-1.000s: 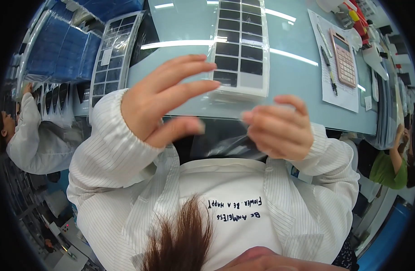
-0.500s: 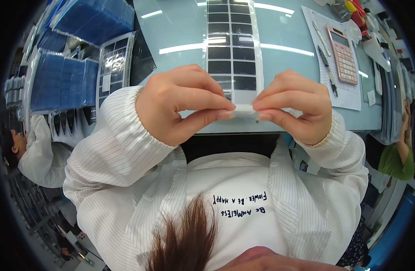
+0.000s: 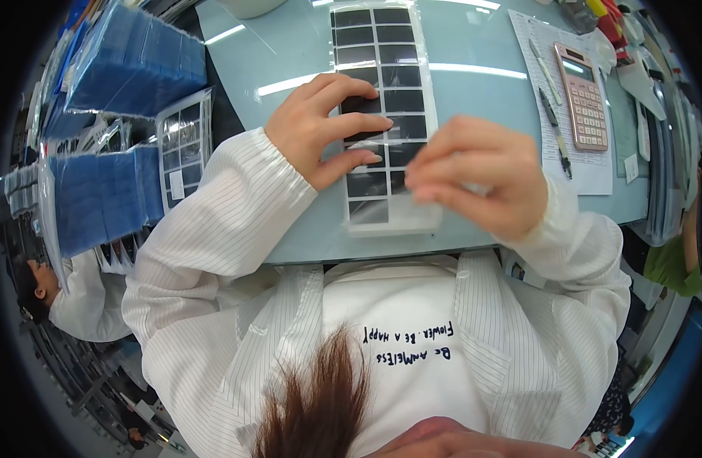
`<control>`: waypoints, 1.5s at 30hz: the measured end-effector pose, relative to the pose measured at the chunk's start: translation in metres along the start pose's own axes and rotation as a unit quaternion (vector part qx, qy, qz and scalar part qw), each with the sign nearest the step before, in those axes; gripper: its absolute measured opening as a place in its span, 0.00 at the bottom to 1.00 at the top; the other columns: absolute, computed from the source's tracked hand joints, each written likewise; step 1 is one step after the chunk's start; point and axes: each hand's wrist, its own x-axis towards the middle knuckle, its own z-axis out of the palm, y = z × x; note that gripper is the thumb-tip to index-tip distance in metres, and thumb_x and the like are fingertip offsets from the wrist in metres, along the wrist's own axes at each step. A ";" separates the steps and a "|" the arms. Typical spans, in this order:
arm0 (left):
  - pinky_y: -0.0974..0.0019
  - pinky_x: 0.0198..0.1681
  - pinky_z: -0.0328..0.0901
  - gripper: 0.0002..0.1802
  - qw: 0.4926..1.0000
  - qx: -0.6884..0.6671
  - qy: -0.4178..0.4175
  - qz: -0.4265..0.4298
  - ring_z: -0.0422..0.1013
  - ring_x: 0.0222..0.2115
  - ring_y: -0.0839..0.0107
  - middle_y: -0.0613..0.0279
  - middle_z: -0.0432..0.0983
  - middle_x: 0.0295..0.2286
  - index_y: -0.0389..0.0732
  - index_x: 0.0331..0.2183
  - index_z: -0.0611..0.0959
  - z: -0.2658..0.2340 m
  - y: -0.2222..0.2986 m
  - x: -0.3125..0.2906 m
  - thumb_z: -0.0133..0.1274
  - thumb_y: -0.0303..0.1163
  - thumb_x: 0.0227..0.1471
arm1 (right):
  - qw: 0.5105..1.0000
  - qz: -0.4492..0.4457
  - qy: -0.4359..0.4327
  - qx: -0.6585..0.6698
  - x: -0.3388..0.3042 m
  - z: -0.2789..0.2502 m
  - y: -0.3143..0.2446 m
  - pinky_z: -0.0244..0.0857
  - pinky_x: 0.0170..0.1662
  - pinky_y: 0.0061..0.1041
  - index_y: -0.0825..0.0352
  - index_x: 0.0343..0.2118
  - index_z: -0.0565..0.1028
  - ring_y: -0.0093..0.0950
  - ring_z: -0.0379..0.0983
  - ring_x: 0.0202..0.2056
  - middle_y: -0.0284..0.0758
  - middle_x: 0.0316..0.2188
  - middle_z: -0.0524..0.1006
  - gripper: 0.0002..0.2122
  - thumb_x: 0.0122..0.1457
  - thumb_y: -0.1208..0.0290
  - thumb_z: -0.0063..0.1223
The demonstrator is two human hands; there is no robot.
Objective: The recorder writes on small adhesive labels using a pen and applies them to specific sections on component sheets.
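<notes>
A long white sheet (image 3: 396, 55) with two columns of dark rectangular stickers lies on the pale glass-like tabletop in front of me, apparently in a glossy clear cover. My left hand (image 3: 328, 126) rests on its left half, fingers spread and fingertips touching the dark rectangles. Over the sheet's lower right edge hovers my right hand (image 3: 477, 175), slightly blurred, thumb and fingertips pinched together. Whatever lies between those fingertips is too small or hidden to make out. Near the sheet's bottom right corner, one cell shows pale instead of dark.
At the right, a pink calculator (image 3: 584, 99) and pens (image 3: 553, 126) lie on a printed paper (image 3: 595, 179). Stacked blue film packs (image 3: 106, 195) and another sheet of dark rectangles (image 3: 184, 145) stand at the left. Co-workers sit at both sides.
Both hands held the sheet's near edge before; my left hand has let go and spread on the sheet. The sheet has come nearer, its bottom end flat on the table. My right hand stays pinched.
</notes>
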 end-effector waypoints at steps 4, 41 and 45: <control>0.58 0.47 0.65 0.19 1.000 -0.010 0.001 -0.010 0.66 0.45 0.58 0.57 0.71 0.41 0.46 0.37 0.82 -0.001 -0.004 0.003 0.64 0.28 0.37 | 0.997 0.075 0.006 0.017 0.010 0.007 0.045 0.69 0.35 0.23 0.67 0.28 0.81 0.27 0.74 0.33 0.37 0.33 0.76 0.05 0.45 0.79 0.62; 0.62 0.46 0.62 0.13 0.992 -0.087 -0.053 -0.076 0.64 0.47 0.60 0.57 0.68 0.47 0.41 0.16 0.75 -0.002 -0.008 0.001 0.65 0.29 0.35 | 0.983 -0.001 0.074 -0.166 -0.007 0.023 0.048 0.66 0.35 0.26 0.67 0.24 0.75 0.34 0.71 0.37 0.40 0.39 0.76 0.11 0.38 0.77 0.67; 0.61 0.47 0.64 0.13 0.992 -0.083 -0.042 -0.088 0.64 0.47 0.60 0.58 0.69 0.45 0.41 0.22 0.74 -0.001 -0.005 0.001 0.65 0.28 0.36 | 0.973 -0.018 0.096 -0.210 -0.005 0.024 0.047 0.70 0.34 0.27 0.70 0.27 0.75 0.35 0.73 0.34 0.40 0.34 0.77 0.13 0.37 0.77 0.66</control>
